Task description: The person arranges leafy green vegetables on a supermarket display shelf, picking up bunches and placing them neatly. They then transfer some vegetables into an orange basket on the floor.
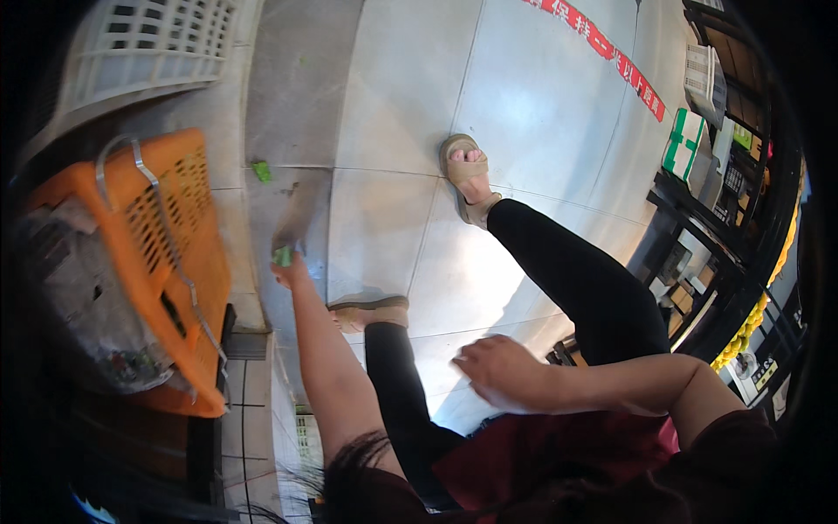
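Low over the tiled floor, my left hand (289,272) reaches down and grips a piece of green leaf (282,256). A second scrap of green leaf (261,171) lies farther ahead on the darker strip of floor tiles (294,124). My right hand (501,373) hangs in front of my body with its fingers bent. Nothing shows in it, but its palm is hidden and its fingertips are blurred.
An orange plastic crate (190,216) with a metal handle stands at left, holding a clear plastic bag (91,295). Behind it is a white slatted basket (150,59). Black shelving (694,203) with boxes lines the right. A red floor strip (602,49) bears writing.
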A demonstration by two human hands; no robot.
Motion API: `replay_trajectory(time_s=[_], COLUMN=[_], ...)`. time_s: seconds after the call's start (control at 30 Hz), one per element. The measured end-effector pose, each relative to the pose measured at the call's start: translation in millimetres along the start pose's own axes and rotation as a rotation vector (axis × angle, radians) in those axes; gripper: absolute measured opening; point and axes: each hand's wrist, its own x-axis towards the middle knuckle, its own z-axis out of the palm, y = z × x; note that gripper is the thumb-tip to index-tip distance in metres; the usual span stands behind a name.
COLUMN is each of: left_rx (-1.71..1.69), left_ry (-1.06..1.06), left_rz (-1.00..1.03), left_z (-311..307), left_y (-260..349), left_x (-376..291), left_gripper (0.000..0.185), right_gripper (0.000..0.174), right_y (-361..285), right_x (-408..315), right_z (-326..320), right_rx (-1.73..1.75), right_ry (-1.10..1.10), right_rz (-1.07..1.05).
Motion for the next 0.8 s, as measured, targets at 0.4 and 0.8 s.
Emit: replay_trajectory(time_s=[0.4, 0.8], left_rx=[-0.026, -0.447], left_ry=[0.316, 0.596], left_rz=[0.812, 1.209], left_z=[-3.9, -289.8], left_y=[188.0, 362.0], left_x=[-14.4, -230.4], left_gripper=[0.055, 0.021], right_gripper=[0.043, 0.037], right_y=[16.7, 15.5], right_x=[23.5, 58.1], right_z=[-60.4, -43.8], right_rx=[0.258, 0.471], right_ry=[0.532, 0.797], right_rz=[-0.114, 0.099])
